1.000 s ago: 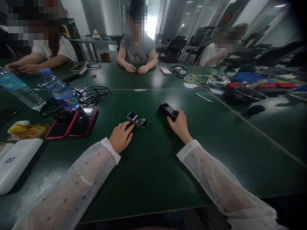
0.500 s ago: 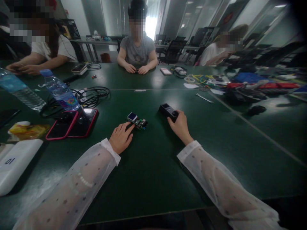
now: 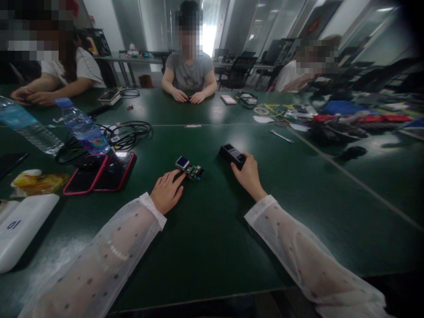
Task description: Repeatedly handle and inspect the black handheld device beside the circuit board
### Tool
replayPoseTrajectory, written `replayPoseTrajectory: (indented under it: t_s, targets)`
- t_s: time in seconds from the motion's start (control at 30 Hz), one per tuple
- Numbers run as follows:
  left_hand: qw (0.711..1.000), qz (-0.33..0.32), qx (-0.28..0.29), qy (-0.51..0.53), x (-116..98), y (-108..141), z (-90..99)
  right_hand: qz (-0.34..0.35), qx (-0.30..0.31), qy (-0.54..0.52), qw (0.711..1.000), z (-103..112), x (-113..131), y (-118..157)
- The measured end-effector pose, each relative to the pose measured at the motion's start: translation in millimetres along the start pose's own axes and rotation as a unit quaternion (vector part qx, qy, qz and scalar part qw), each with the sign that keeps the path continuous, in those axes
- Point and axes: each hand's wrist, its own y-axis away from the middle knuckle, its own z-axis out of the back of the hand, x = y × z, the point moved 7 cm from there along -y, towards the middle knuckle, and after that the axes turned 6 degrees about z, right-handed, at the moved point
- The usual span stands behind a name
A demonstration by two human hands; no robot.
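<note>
A small green circuit board (image 3: 192, 171) with a little screen lies on the dark green table (image 3: 205, 256), near the middle. My left hand (image 3: 167, 190) rests flat beside it, fingers stretched out, the fingertips at the board's near edge; whether they press on it I cannot tell. To the right is a black oblong case (image 3: 231, 154) with cut-out openings in its upper face. My right hand (image 3: 247, 174) has its thumb and fingers around the near end of this case, which sits on the table.
At left are two red-edged phones (image 3: 114, 172), a water bottle (image 3: 84, 128), black cables (image 3: 132, 132) and a white device (image 3: 26, 229). A wrench (image 3: 281, 136) lies right of the case, before piled wires (image 3: 278, 110). Opposite sits a person in a grey shirt (image 3: 189, 73).
Both hands, the circuit board and the black case keep their places. The view has shifted only very slightly.
</note>
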Motion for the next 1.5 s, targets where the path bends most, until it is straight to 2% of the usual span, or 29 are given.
replayPoseTrajectory:
  t_s: [0.27,0.53,0.67,0.77,0.87,1.0,1.13,1.3,1.5]
  targets:
    - [1.0,0.001,0.006,-0.001,-0.6,0.2,1.4,-0.003,0.003,-0.002,1.0,-0.1,0.1,-0.3]
    - [1.0,0.003,0.001,0.0,0.2,-0.2,-0.7,0.023,0.012,0.011,1.0,3.4,9.3,-0.5]
    - [1.0,0.009,0.004,-0.004,-0.2,-0.1,-0.6,0.014,-0.002,-0.03,0.999,5.7,10.7,-2.4]
    - [1.0,0.009,0.004,-0.003,-0.7,0.5,-0.1,0.021,-0.034,-0.081,0.996,13.8,24.7,-2.2]
    - [1.0,0.006,0.0,-0.001,-0.6,0.7,0.0,0.037,-0.051,-0.129,0.99,20.4,49.6,2.2]
    - [1.0,0.006,0.002,0.0,0.3,0.4,-1.3,0.066,-0.052,-0.174,0.981,21.4,84.7,11.8]
    - [1.0,0.004,0.003,0.004,0.6,0.4,-1.2,0.089,-0.039,-0.204,0.974,17.7,107.9,20.0]
    - [1.0,0.0,-0.001,0.006,0.4,1.3,-0.9,0.102,-0.029,-0.212,0.971,16.0,119.3,24.5]
    - [1.0,0.003,-0.003,-0.004,0.2,1.2,-2.2,0.091,-0.037,-0.216,0.972,16.0,115.0,24.9]
